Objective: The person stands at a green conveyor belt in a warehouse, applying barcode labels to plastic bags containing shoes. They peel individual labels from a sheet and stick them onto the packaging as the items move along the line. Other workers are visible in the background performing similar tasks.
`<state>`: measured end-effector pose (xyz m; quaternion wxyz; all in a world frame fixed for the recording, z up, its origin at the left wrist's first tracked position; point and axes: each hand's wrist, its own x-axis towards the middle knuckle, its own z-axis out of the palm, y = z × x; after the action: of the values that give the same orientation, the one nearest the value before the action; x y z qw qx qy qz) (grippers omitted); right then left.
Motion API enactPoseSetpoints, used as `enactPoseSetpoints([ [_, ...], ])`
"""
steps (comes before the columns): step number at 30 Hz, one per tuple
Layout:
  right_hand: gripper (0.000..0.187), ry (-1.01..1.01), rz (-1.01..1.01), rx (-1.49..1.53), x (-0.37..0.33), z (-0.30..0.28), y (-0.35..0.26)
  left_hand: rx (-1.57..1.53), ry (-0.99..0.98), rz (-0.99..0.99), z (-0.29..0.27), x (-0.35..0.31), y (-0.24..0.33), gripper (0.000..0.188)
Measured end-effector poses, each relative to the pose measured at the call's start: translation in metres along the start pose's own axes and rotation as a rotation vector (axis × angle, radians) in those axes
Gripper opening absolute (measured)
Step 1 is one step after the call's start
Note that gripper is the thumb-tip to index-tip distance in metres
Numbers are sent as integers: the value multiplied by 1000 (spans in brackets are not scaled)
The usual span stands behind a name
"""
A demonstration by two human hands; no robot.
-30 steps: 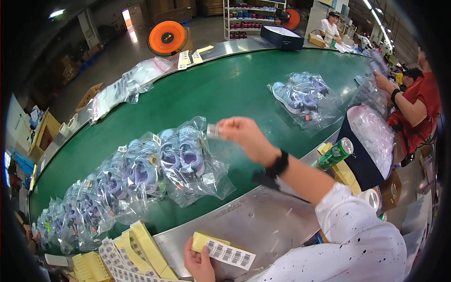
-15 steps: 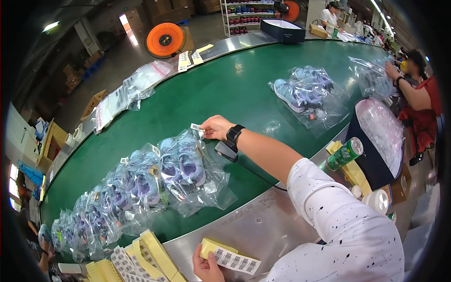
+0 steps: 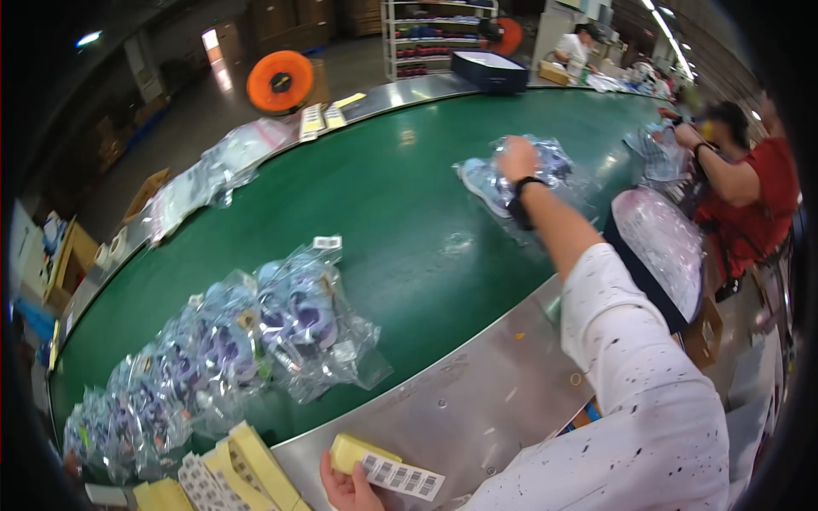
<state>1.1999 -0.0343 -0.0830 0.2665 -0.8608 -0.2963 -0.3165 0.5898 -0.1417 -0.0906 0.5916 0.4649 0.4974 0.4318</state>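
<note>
At the lower edge, my left hand is closed on a folded yellow-backed strip of white barcode labels. My right hand, smeared by motion, is over a clear-bagged pair of light blue and lavender shoes on the green table. Its fingers are hidden, so I cannot tell whether it grips the bag. A row of similar bagged shoes stretches across the left of the table. One white barcode label shows at the top of the nearest-to-middle bag.
Label sheets and yellow backing lie at the lower left. Flat plastic bags line the far edge. A dark box with clear plastic stands at right, near a co-worker in red. An orange fan stands beyond.
My right hand has left the label at the bag row and moved right and away to the separate bagged shoes. My left hand keeps its label strip. The view has shifted slightly.
</note>
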Motion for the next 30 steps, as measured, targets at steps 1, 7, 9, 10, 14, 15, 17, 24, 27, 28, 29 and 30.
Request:
enactPoseSetpoints([
  [1, 34, -189, 163, -113, 5, -10, 40, -53, -15, 38, 0, 2, -6, 47],
  [7, 52, -571, 125, 180, -39, 8, 29, -48, 48, 23, 5, 4, -25, 34],
  [9, 51, -713, 246, 456, -49, 9, -3, -3, -8, 33, 7, 9, -28, 31],
  [10, 49, -673, 135, 501, -63, 12, -18, 21, -21, 8, 6, 8, -29, 29],
  [14, 58, -882, -94, 844, -125, -21, -131, -40, -3, 19, 15, 3, -19, 30],
  [15, 59, -910, -143, 949, -140, -35, -154, -44, 8, 8, 18, -1, -13, 30],
  [17, 55, -1090, -233, 983, -152, -87, -191, -48, 45, -22, 14, -7, -5, 29],
  [24, 20, -1102, -746, 1404, -265, -205, -229, 41, 72, 62, 10, -17, 13, 24],
  [27, 15, -1202, -698, 1520, -286, -219, -227, 58, 74, 98, 19, -17, 18, 20],
  [28, 14, -1218, -674, 1540, -288, -220, -224, 82, 62, 106, 19, -16, 19, 20],
  [29, 13, -1174, -660, 1541, -290, -221, -221, 105, 50, 114, 19, -15, 18, 19],
  [30, 13, -1130, -648, 1537, -292, -221, -219, 102, 52, 113, 20, -13, 18, 19],
])
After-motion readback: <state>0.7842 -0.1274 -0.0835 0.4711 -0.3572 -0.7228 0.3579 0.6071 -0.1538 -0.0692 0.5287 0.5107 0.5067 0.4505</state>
